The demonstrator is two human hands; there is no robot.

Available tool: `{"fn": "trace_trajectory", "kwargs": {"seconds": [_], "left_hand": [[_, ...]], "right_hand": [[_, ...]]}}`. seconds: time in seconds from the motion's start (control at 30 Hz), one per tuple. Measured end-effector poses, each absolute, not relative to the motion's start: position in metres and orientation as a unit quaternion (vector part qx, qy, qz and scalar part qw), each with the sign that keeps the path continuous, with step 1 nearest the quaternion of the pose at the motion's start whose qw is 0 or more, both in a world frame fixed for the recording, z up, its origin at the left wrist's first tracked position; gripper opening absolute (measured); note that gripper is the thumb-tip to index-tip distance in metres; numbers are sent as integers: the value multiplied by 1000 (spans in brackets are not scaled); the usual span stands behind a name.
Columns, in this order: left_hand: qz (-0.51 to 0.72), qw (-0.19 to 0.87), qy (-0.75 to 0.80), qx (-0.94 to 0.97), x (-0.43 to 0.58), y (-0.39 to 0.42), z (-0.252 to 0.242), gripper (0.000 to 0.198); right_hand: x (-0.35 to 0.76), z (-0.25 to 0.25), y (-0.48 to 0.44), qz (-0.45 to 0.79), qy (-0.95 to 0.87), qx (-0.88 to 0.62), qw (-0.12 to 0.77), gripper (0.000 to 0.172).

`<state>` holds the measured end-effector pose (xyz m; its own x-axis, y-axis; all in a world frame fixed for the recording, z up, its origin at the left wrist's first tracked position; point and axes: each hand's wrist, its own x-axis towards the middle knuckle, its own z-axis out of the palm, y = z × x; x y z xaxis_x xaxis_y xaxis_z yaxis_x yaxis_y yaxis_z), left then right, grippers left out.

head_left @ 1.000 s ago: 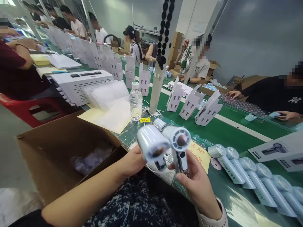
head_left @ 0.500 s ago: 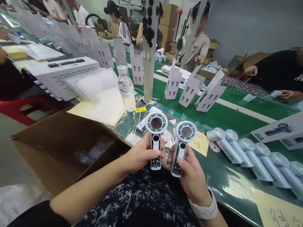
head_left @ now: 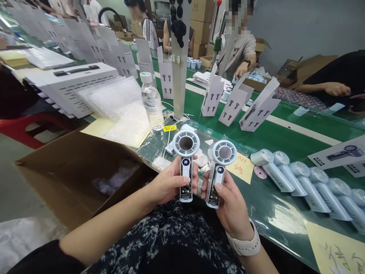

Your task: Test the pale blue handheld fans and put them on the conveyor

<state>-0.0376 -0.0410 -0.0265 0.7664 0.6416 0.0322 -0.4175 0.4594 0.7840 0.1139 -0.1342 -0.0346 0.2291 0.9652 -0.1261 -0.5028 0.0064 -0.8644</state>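
The left hand (head_left: 168,184) is closed around the handle of a white handheld fan with a round ringed head (head_left: 186,160), held upright with its small display reading 20. Just beside it, the right hand (head_left: 232,207) grips a second white handheld fan (head_left: 219,167) the same way, thumb pressed on the handle. Both seem to be under a power check. Beyond the right hand, a row of pale blue finished fans (head_left: 302,182) lies on the green table (head_left: 268,140); left of the left hand stands an open brown cardboard box (head_left: 65,171). Comparing displays appears to demand steady grips.
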Motion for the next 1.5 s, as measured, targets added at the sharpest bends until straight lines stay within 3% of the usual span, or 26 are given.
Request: {"fn": "trace_trajectory", "kwargs": {"seconds": [0.33,0.7,1.37,1.5], "left_hand": [[336,841,192,377,-35,-41,-33,42],[340,801,176,461,-40,-44,-32,33],[332,814,194,435,-37,-45,-32,30],[328,841,178,392,-35,-43,-37,37]], "right_hand": [[112,-35,-136,534,-283,-474,640,27],[107,-33,-138,555,-295,-455,631,28],[108,-38,-137,572,-237,-442,650,32],[109,-39,-137,594,-218,-425,647,31]]}}
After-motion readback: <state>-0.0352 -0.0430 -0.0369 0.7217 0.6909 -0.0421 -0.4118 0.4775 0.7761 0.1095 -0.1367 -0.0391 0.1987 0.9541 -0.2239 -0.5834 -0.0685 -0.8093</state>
